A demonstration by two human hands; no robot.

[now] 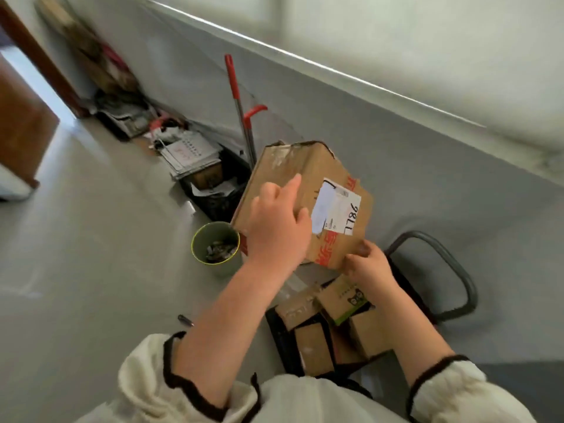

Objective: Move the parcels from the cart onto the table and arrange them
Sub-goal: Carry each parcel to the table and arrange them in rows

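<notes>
Hanging above the cart (457,271), the box (305,169) is gripped on top by the left hand (274,232), fingers curled, and pinched at its near corner by the right hand (366,267); it should be kept level and lifted clear of the parcels (314,349) below.
</notes>
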